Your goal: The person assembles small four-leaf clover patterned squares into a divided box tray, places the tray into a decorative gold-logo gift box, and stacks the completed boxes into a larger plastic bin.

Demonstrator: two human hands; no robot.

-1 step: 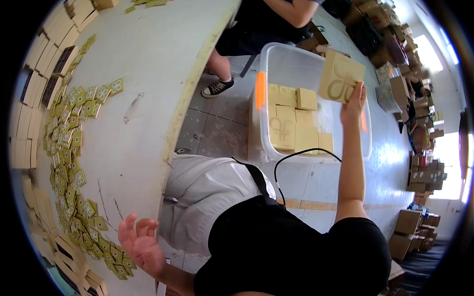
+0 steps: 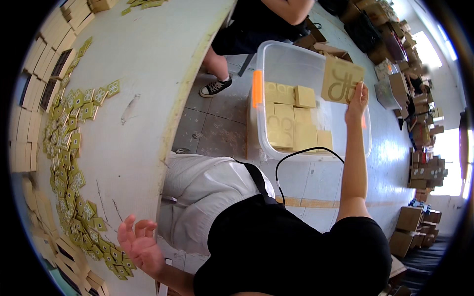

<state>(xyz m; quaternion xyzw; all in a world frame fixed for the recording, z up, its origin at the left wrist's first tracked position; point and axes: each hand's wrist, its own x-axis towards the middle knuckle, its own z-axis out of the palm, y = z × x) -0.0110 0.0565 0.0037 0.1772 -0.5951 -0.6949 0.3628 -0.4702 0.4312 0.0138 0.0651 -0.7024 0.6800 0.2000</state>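
Right arm stretched straight out, right hand (image 2: 356,101) gripping with fingers closed; left hand (image 2: 139,245) hung open, fingers spread, palm up.

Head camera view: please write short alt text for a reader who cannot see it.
The person's right hand holds a flat tan square box above a clear plastic bin of similar boxes on the floor. Their open left hand hovers by small green-and-gold square tiles on a white table.

A long pale worktable (image 2: 148,74) runs along the left above a worn grey tiled floor (image 2: 217,123); stacked cardboard boxes (image 2: 419,222) line the right wall beside bright windows (image 2: 452,163)
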